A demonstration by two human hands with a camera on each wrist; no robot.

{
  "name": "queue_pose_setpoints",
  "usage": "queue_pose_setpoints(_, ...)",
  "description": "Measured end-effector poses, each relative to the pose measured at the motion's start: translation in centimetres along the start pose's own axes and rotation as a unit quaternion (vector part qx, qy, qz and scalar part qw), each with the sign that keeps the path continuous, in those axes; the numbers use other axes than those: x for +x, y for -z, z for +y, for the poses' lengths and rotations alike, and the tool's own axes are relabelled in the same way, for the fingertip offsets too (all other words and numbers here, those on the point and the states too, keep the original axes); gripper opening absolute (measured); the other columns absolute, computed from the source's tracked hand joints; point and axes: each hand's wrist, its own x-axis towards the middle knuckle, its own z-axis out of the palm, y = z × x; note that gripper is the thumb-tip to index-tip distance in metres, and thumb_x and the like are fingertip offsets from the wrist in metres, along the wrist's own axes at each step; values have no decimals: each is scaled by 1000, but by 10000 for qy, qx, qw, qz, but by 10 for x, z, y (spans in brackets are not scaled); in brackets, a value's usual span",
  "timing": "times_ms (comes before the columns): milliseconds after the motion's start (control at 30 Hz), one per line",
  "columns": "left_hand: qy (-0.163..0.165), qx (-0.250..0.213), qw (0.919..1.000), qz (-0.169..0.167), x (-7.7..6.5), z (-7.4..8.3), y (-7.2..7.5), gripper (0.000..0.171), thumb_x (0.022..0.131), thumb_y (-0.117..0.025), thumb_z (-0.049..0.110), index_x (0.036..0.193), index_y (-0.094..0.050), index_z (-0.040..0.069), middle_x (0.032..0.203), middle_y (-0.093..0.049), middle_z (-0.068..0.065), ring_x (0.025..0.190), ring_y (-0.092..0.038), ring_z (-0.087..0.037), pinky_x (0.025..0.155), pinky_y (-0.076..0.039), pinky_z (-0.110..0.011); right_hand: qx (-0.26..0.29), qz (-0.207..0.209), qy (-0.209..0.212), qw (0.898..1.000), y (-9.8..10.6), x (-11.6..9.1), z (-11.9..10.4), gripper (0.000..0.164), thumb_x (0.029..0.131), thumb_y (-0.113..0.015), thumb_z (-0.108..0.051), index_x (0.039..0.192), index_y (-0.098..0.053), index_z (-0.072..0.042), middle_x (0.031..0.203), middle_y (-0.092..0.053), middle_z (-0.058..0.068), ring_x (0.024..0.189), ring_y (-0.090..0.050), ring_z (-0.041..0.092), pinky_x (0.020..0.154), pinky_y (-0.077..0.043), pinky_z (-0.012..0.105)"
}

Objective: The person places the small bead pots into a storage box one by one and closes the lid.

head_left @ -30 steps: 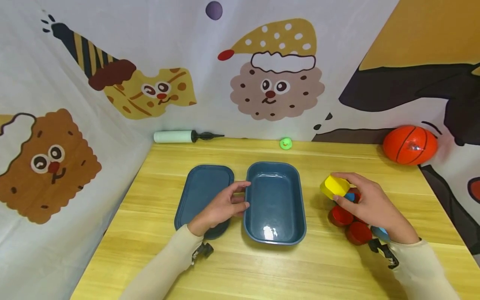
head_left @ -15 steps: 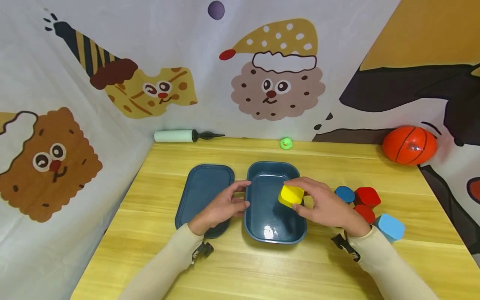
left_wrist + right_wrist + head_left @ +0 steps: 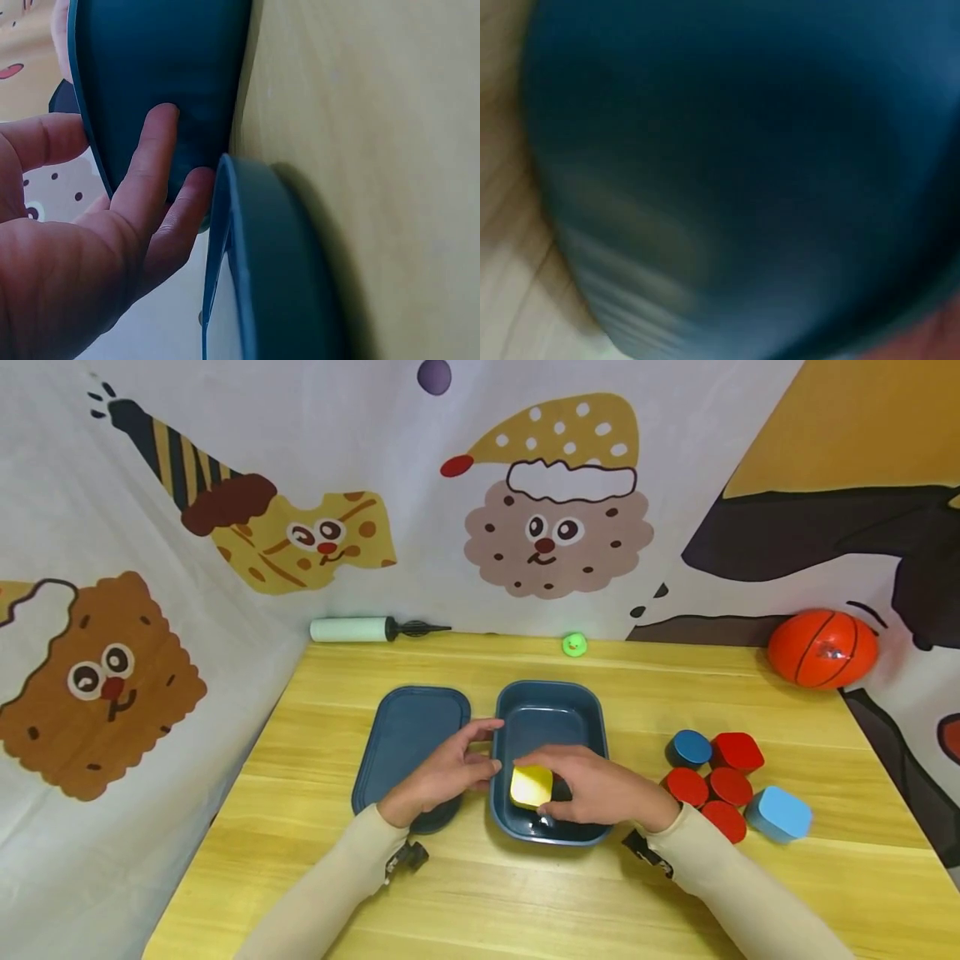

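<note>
A deep blue rectangular box [image 3: 551, 718] lies uncovered on the table. My right hand [image 3: 592, 789] pinches a yellow block [image 3: 531, 787] with rounded corners between thumb and fingers, over the box's near left part. Whether the block touches the bottom cannot be told. My left hand [image 3: 446, 772] rests its fingertips against the box's left outer side; in the left wrist view, extended fingers [image 3: 154, 154] touch the box wall [image 3: 161, 52]. Beneath that hand is a flat blue lid [image 3: 408, 735]. The right wrist view is blurred, mostly filled by the box [image 3: 727, 150].
Several red blocks [image 3: 737, 752], a dark blue round block [image 3: 688, 748] and a light blue block [image 3: 780, 814] stand right of the box. Along the back are a hand pump [image 3: 352, 629], a green toy duck [image 3: 574, 644] and an orange ball [image 3: 822, 649].
My right hand has carried the yellow block left from above the group of blocks, across the box's right rim and over its inside. My left hand has stayed at the box's left side.
</note>
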Motion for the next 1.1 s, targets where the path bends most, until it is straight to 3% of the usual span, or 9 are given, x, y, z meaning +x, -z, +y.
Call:
queue_pose_setpoints(200,98,40,9999,14,0,0,0,68,105,-62,7,165,-33,18,163,-36,-19,131,-63,-41,92,-63,-44,87,-660,82,9977,-9,9,1,65,89,-88,-25,148,-60,-19,145,-65,-1,125,-65,16,101,-58,37)
queue_pose_setpoints(433,104,137,9999,17,-1,-1,1,68,106,-62,8,166,-33,19,164,-36,-17,131,-64,-39,92,-63,-44,689,-803,-88,9943,-9,10,-1,67,88,-89,-20,148,-59,-16,148,-63,1,130,-63,21,90,-60,22)
queue_pose_setpoints(567,66,122,9999,3,0,-1,1,68,106,-61,8,166,-32,18,165,-35,-18,128,-65,-37,93,-63,-44,962,-617,-79,9934,-6,8,0,66,88,-89,-20,148,-60,-15,147,-63,3,129,-64,25,88,-60,20)
queue_pose_setpoints(867,19,28,10000,-81,2,-1,0,70,105,-61,8,167,-29,15,165,-34,-23,131,-62,-45,92,-63,-43,904,261,22,9956,11,-6,7,50,96,-81,-24,142,-64,-12,140,-68,12,117,-72,32,90,-65,40)
queue_pose_setpoints(1100,17,127,9999,26,-2,-1,-2,68,105,-61,7,165,-32,15,165,-35,-23,122,-67,-34,93,-63,-44,768,1011,-479,9907,28,-31,11,44,97,-80,-28,138,-66,-20,137,-71,8,112,-74,29,93,-63,40)
